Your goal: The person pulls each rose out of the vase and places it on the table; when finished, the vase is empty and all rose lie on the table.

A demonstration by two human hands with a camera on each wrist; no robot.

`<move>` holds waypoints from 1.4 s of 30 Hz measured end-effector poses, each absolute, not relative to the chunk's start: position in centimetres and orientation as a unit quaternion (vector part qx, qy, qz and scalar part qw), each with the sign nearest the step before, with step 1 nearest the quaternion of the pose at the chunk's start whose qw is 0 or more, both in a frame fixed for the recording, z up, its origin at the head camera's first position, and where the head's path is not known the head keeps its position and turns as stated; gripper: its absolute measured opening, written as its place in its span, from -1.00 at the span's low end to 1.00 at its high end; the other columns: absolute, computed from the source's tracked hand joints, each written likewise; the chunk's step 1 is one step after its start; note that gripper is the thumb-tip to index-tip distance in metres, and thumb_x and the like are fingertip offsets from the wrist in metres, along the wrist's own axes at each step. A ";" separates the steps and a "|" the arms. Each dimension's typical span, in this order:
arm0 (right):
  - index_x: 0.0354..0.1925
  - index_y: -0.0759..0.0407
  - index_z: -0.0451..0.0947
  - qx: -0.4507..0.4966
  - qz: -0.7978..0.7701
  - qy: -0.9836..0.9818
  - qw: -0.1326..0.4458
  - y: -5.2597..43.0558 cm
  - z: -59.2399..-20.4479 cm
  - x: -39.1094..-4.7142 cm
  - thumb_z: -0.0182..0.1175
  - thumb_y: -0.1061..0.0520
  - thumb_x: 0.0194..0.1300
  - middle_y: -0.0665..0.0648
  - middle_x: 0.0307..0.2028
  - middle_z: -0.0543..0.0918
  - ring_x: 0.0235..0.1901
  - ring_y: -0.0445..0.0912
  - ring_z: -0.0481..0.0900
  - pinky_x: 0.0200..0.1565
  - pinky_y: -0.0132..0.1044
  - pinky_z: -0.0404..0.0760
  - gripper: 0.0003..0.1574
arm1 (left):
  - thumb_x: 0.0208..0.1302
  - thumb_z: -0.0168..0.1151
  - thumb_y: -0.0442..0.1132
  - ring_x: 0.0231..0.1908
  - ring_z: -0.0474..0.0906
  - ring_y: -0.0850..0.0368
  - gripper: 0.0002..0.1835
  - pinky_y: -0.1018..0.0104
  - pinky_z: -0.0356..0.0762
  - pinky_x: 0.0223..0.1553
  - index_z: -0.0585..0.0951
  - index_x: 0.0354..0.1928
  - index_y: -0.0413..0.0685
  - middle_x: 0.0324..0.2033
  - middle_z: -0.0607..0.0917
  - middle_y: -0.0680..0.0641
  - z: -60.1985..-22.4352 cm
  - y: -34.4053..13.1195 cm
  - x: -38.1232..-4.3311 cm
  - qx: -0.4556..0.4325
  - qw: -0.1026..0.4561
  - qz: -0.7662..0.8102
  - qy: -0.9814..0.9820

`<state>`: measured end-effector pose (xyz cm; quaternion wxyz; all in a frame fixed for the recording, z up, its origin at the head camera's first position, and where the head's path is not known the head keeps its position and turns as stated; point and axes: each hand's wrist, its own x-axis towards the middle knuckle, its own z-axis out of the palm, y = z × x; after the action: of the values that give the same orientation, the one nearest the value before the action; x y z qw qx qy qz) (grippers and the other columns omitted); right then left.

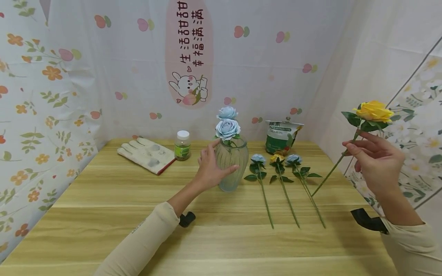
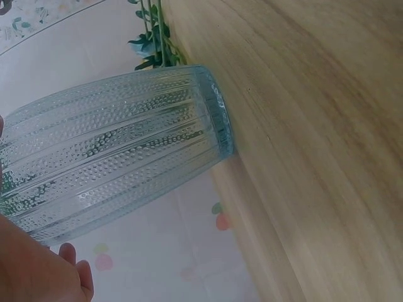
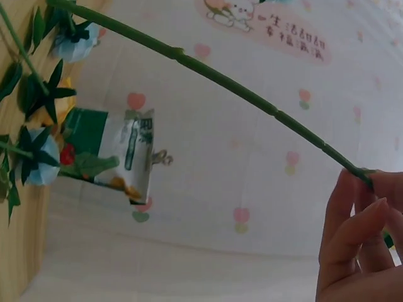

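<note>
My left hand (image 1: pixel 212 168) holds the ribbed clear glass vase (image 1: pixel 238 165), thumb across its front and fingers at its left side by the rim. In the left wrist view the dimpled vase (image 2: pixel 126 138) stands on the wooden table. Two light-blue roses, a front one (image 1: pixel 228 129) and a rear one (image 1: pixel 227 112), rise from its mouth. Off to the right, my right hand (image 1: pixel 381 161) pinches a yellow rose (image 1: pixel 374 112) by the stem, just below the bloom. Its long green stem (image 3: pixel 227 82) slants down leftward over the lying roses.
Right of the vase lie a blue rose (image 1: pixel 258 158), a yellow rose (image 1: pixel 277 157) and another blue rose (image 1: pixel 293 159), stems toward me. Behind them stands a clipped green-and-white bag (image 1: pixel 281 138). A white-capped jar (image 1: pixel 182 145) and a work glove (image 1: pixel 146 153) are at the back left.
</note>
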<state>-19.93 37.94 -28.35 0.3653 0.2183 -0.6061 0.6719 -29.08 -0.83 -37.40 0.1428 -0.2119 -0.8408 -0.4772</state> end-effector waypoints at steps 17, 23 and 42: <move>0.32 0.13 0.42 0.063 0.518 -0.829 0.200 42.7 -30.3 -21.3 0.26 0.27 0.34 -0.26 -0.25 0.76 -0.42 -0.30 0.70 -0.68 -0.29 0.32 -0.40 | 0.05 0.49 0.18 0.26 0.13 -0.20 0.09 -0.18 0.08 0.15 0.05 0.48 0.02 0.29 0.20 -0.33 -37.5 -0.8 -29.3 -0.214 0.149 -0.471 -0.842; 0.33 0.09 0.41 0.029 0.462 -0.873 0.153 43.9 -31.5 -22.5 0.28 0.16 0.36 -0.39 -0.28 0.70 -0.43 -0.33 0.70 -0.64 -0.30 0.38 -0.40 | 0.04 0.49 0.19 0.25 0.13 -0.19 0.10 -0.16 0.10 0.14 0.04 0.48 0.03 0.29 0.20 -0.32 -37.4 -0.9 -29.2 -0.213 0.148 -0.471 -0.843; 0.38 0.30 0.25 0.013 0.436 -0.899 0.027 46.4 -33.8 -26.0 0.23 0.01 0.41 -0.41 -0.23 0.66 -0.27 -0.34 0.68 -0.38 -0.24 0.59 -0.26 | 0.03 0.50 0.18 0.25 0.14 -0.21 0.10 -0.17 0.11 0.14 0.05 0.48 0.04 0.29 0.20 -0.33 -37.3 -0.7 -29.1 -0.214 0.150 -0.468 -0.844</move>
<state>-25.96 46.36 -33.76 0.0270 0.0129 -0.8993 0.4364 -29.09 -0.71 -37.33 0.1498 -0.2138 -0.8443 -0.4681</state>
